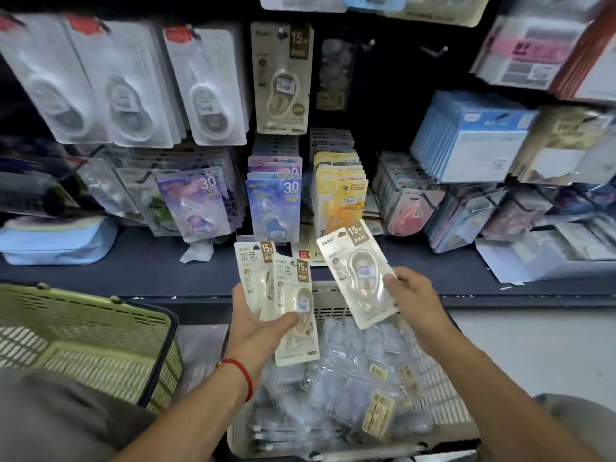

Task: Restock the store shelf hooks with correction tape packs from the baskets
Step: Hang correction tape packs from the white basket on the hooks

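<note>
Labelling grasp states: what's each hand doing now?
Left hand: holding two beige packs.
Right hand: holding one beige pack.

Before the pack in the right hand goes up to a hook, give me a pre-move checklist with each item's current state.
1. Right hand grips single beige 15M pack: ok.
2. Left hand holds spare packs securely: ok.
3. Matching 15M pack already hangs on the target hook: ok.
4. Room left on that hook: cannot tell.
5. Hang hole of the held pack intact: cannot tell.
6. White basket below holds further stock: ok.
</note>
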### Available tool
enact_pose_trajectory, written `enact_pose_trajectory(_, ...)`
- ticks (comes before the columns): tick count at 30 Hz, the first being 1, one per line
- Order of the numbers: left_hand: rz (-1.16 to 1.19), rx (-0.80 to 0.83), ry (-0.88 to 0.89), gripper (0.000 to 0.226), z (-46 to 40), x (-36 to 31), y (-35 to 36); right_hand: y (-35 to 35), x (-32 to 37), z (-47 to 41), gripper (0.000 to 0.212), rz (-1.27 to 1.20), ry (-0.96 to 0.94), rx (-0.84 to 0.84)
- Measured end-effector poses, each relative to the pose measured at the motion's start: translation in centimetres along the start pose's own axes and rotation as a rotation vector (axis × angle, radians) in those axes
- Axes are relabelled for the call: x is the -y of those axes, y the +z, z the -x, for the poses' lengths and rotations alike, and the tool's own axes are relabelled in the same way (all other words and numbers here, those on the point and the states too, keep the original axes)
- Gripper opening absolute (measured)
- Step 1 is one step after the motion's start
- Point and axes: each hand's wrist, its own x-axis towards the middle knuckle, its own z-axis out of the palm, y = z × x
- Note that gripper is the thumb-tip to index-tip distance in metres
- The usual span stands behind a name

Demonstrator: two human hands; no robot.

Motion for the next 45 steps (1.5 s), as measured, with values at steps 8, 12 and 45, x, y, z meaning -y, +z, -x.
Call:
enact_pose_trajectory(8, 0.219, 0.062, 0.210, 0.074, 0.6, -7.7, 3.0, 1.8, 7.9, 3.5, 0.024, -0.397, 0.213, 0.113)
enact_pose_trajectory(12, 0.201, 0.140, 0.301, 0.075, -0.7, -12.9, 2.7, 1.1, 12.9, 3.0, 0.052, -0.455, 0.086, 0.197)
enact_pose_trajectory(45, 0.182, -0.125, 0.780, 0.079, -4.9, -21.6, -4.4, 8.7, 23.1, -2.0, 0.057, 0.011, -0.574, -0.185)
